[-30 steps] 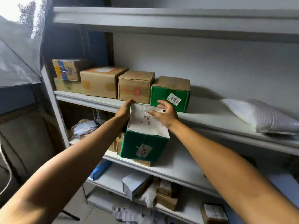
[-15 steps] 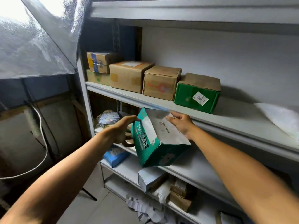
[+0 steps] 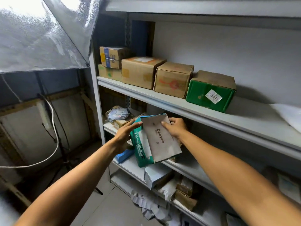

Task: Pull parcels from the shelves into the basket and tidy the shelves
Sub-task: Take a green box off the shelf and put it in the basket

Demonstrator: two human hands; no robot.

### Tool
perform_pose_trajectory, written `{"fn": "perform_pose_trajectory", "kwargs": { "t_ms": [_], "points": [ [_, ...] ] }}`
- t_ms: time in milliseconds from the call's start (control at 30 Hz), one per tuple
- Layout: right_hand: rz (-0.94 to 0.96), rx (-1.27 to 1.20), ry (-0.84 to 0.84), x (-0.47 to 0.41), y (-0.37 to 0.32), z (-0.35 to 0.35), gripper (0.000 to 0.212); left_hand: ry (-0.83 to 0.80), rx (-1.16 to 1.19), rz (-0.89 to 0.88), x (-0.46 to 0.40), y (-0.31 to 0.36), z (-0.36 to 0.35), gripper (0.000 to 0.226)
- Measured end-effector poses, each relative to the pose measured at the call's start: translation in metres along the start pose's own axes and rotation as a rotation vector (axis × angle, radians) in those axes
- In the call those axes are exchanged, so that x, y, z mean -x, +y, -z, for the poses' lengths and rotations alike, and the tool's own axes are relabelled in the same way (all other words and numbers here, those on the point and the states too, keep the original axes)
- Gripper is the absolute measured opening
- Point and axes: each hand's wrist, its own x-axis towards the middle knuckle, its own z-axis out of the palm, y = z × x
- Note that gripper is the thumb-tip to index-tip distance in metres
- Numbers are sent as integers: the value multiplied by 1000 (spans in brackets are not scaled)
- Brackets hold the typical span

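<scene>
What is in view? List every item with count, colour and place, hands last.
held box: 1, green with a white face, tilted in front of the middle shelf
green box: 1, green with a brown top and white label, upper shelf, right end of the row
brown boxes: 4, upper shelf, the two leftmost stacked
white bag: 1, upper shelf, far right
grey bag: 1, middle shelf, left
blue packet: 1, lower shelf, left
white box: 1, lower shelf
white cable: 1, hanging at left
left hand: 1, flat against the held box's left side
right hand: 1, grip on its top
</scene>
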Motion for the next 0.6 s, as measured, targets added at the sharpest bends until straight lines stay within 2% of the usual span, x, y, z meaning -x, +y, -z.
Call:
{"fn": "perform_pose_trajectory", "kwargs": {
  "t_ms": [67,133,233,333,433,500,533,600],
  "points": [
    [32,65,24,0,-8,-6,39,-25,41,-27,-2,-13,3,57],
    [73,59,15,2,-16,-4,33,-46,58,-33,-7,-21,11,68],
    [22,-138,-99,-2,-19,1,42,25,170,19,-10,-27,22,73],
    [-118,-332,-344,-9,-10,-4,78,38,302,49,-10,-27,32,52],
    [-356,-427,-656,-9,6,-15,87,-11,363,94,-8,-21,33,39],
    [-356,-408,-661,-10,13,-22,99,-18,297,109,-8,-17,34,34],
    [-320,-376,-606,-10,14,-22,109,6,235,138,-8,-16,35,35],
    [-231,-309,-513,-12,16,-23,106,107,52,168,-14,-19,40,34]
  ]
}}
